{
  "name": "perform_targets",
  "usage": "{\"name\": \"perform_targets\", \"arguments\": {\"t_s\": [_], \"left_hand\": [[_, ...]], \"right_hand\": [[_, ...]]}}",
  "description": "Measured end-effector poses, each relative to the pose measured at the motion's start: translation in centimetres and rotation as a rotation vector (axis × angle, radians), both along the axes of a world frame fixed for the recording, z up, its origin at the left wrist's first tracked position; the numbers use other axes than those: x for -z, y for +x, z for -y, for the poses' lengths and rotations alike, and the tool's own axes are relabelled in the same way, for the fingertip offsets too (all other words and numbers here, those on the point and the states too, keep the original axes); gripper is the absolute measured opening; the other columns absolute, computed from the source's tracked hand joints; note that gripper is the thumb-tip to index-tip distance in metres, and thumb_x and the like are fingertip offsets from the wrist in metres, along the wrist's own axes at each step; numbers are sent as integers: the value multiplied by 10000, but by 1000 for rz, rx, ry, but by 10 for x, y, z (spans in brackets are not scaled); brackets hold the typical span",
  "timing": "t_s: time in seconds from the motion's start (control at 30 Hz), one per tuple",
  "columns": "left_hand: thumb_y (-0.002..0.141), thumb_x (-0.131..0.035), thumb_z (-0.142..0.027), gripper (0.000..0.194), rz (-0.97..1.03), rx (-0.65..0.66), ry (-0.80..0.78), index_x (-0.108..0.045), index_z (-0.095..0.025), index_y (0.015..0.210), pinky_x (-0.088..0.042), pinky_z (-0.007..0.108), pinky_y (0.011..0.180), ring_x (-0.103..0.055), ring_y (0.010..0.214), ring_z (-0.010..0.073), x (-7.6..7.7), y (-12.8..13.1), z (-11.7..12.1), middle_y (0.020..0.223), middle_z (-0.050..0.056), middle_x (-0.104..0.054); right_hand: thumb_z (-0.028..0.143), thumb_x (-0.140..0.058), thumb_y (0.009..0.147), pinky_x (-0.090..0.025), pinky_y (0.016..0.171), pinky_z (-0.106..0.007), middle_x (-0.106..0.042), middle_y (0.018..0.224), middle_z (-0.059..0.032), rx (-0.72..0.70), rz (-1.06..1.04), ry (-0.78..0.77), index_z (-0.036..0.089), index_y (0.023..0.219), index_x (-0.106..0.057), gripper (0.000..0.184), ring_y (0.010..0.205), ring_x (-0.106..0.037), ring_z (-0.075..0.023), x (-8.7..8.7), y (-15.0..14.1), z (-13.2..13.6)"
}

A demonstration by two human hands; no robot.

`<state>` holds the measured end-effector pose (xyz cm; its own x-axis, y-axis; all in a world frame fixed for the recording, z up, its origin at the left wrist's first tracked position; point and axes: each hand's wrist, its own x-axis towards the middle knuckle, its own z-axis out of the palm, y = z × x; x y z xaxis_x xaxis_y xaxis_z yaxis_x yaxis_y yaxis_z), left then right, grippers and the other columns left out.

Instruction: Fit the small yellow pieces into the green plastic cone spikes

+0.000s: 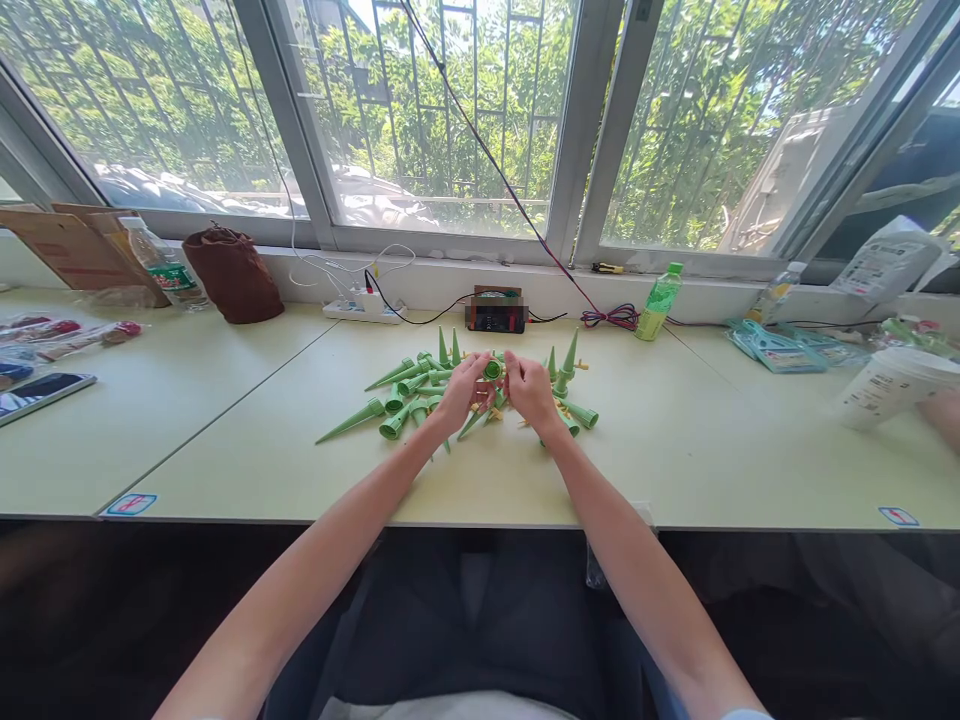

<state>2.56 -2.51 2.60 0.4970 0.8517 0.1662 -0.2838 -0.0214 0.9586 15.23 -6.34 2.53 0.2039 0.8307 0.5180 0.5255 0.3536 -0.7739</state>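
Between my two hands is a green plastic watering spike point(493, 370), its round open end facing me. My left hand point(463, 395) is closed around its left side. The fingers of my right hand point(531, 390) are pinched against its right side; whether a small part is also between them I cannot tell. Around and below my hands lie several more green cone-shaped spikes point(352, 420), some on their sides. One spike stands point up point(568, 362) to the right of my right hand. Small yellow valve pieces point(583, 365) are scattered among them.
A phone point(496, 314) leans at the back near a power strip point(364, 310) and cables. A green bottle point(660, 302) stands behind on the right. At far right, a person's hand point(943, 415) is beside a white cup point(896, 388). A brown bag point(232, 275) sits back left.
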Motion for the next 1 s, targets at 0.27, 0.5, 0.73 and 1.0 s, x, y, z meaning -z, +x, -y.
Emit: {"name": "perform_targets", "arguments": {"t_s": [0.27, 0.5, 0.73, 1.0], "left_hand": [[755, -654, -595, 457, -10, -8, -29, -442, -201, 852, -281, 188, 312, -498, 391, 84, 1, 1, -1, 682, -7, -594], [759, -646, -606, 463, -38, -10, -19, -445, -192, 810, -268, 194, 309, -488, 381, 80, -1, 2, 1, 662, -5, -576], [781, -639, -565, 420, -52, 14, 1, -455, -188, 787, -271, 186, 314, -494, 405, 83, 0, 0, 1, 650, -6, -555], [752, -688, -495, 389, -49, 9, 20, -442, -196, 786, -279, 176, 320, -491, 408, 79, 0, -1, 1, 625, -32, -531]], "right_hand": [[599, -302, 953, -381, 594, -262, -556, 514, -16, 6, -21, -6, 213, 554, -438, 571, 526, -513, -144, 0, 0, 0], [596, -292, 956, -369, 588, -257, -546, 529, -11, 4, -16, 14, 213, 582, -426, 552, 537, -502, -142, 0, 0, 0], [591, -303, 953, -361, 573, -257, -529, 532, -3, 15, -24, 13, 215, 600, -405, 526, 538, -490, -140, 1, 1, -1], [565, -303, 960, -357, 569, -259, -533, 537, -6, 12, -22, 24, 220, 605, -403, 506, 535, -493, -144, 0, 2, -1]]}}
